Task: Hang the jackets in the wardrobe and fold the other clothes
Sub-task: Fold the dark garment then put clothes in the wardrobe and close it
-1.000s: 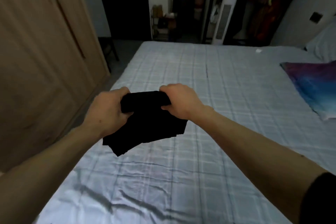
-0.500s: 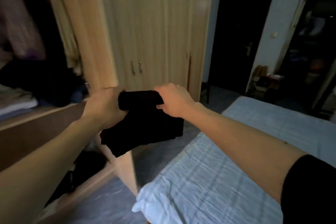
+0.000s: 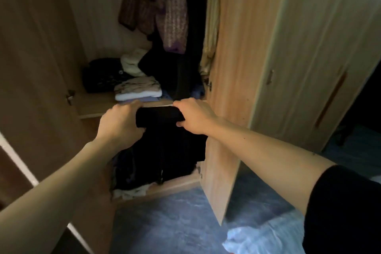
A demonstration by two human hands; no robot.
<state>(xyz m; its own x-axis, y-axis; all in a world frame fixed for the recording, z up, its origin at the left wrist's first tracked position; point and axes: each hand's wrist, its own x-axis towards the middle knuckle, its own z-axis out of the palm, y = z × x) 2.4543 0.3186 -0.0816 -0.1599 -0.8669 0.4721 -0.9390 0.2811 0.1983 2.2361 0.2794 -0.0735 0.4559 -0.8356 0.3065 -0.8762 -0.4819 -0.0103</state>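
Wardrobe lower part too dark to read, folded black garment blending into it, at shelf front edge, top fold gripped btwn left hand & right hand, fingers curled over each end.

Fingertips of the left hand and right hand vanish behind the black garment; its lower edge blurs into shadow.

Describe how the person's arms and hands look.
Left hand and right hand are gloveless, with no rings or watch visible. Both forearms are uncovered; a black sleeve covers the right upper arm, and a tiny dark speck marks that forearm.
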